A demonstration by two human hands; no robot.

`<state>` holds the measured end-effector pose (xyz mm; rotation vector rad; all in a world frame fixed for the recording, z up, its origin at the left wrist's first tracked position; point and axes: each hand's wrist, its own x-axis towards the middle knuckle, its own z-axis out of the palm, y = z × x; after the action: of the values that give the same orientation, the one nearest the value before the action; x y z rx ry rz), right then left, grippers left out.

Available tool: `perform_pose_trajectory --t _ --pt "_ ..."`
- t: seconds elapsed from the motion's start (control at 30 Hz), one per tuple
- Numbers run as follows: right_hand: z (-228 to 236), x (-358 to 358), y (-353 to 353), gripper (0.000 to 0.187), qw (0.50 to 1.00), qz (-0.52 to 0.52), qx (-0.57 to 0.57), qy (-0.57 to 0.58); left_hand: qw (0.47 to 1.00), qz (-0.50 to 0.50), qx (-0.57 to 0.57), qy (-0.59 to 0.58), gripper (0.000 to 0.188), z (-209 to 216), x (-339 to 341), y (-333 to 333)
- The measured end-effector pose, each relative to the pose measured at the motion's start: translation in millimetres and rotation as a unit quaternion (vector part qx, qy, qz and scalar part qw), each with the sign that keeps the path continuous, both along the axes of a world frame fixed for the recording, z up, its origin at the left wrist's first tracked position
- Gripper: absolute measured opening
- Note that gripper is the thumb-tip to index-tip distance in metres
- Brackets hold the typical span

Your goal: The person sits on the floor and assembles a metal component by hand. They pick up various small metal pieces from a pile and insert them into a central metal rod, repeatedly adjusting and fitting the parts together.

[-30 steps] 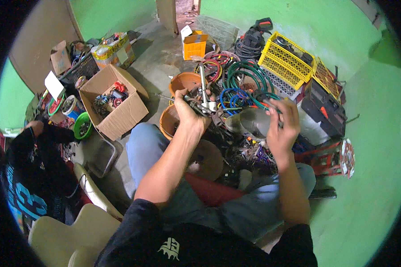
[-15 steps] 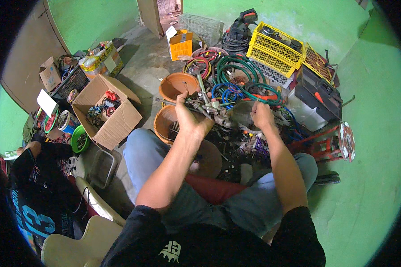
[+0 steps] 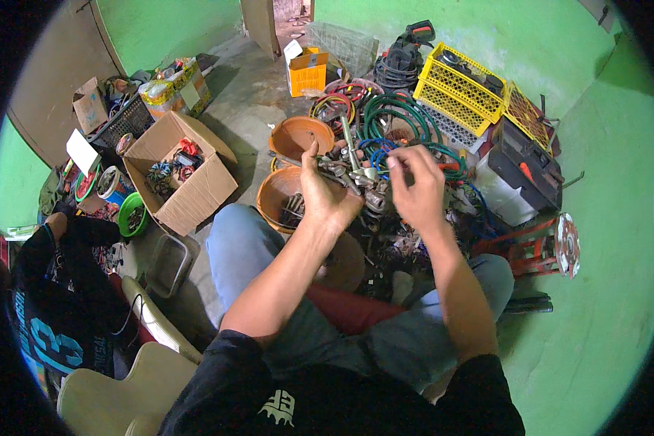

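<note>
Left hand (image 3: 333, 203) palm up, thumb raised, fingers curled around a cluster of metal fittings (image 3: 356, 178); out of the same palm, a long silvery shaft (image 3: 347, 138) pointing away from the wearer. Right hand (image 3: 420, 189) just beside the cluster, thumb and forefinger near each other; whether pinching a small part or bare, impossible to tell. Step in hand, by judgement: piece-by-piece handling of the fittings over the left palm; for any next move, a fine fingertip grip called for, with the palm level against spills. Just left of the left hand, a far terracotta-coloured pot (image 3: 292, 131) and a near terracotta-coloured pot (image 3: 271, 192), the latter with metal pieces inside. Below the hands, a dark scrap heap (image 3: 396, 245). Farther out, coiled green hose (image 3: 368, 115), yellow crate (image 3: 452, 91) and, at left, an open cardboard box (image 3: 200, 190) with cables inside. Hidden: undersides and number of the fittings, most of the left fingers. Hard to make out: single pieces in the scrap heap. Partly lost in the dark rim: a co-worker (image 3: 65, 269) in black, far left.
</note>
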<state>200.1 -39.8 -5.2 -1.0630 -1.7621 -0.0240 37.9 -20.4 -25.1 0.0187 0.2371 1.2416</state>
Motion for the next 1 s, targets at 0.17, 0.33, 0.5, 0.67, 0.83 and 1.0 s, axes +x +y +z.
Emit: perform_pose_trajectory --t 0.17,0.33,0.5,0.67,0.83,1.0 --pt "17.2 -17.8 -20.1 0.026 0.993 0.040 0.030 -0.110 0.999 -0.011 0.041 -0.023 0.038 -3.0 7.0 -0.1" --pt "12.1 -21.2 -12.3 0.038 0.991 0.027 -0.054 -0.120 0.994 -0.038 0.088 0.046 0.032 -6.6 10.3 -3.0" --pt "3.2 -23.1 -9.9 0.034 0.989 0.006 -0.122 -0.089 0.993 -0.041 0.087 0.072 0.030 -4.8 15.2 -8.4" --pt "0.2 -27.7 -13.8 0.029 0.991 0.003 -0.123 -0.051 0.991 -0.041 0.106 0.069 0.037 -7.4 12.7 -5.7" --pt "3.2 -31.4 -20.1 0.024 0.995 0.010 -0.102 -0.015 0.994 -0.020 0.058 0.090 0.054 -0.3 15.0 -7.1" --pt "4.5 -32.6 -22.6 0.021 0.994 0.045 -0.095 0.042 0.994 -0.021 0.056 0.095 0.060 -5.3 10.6 0.0"
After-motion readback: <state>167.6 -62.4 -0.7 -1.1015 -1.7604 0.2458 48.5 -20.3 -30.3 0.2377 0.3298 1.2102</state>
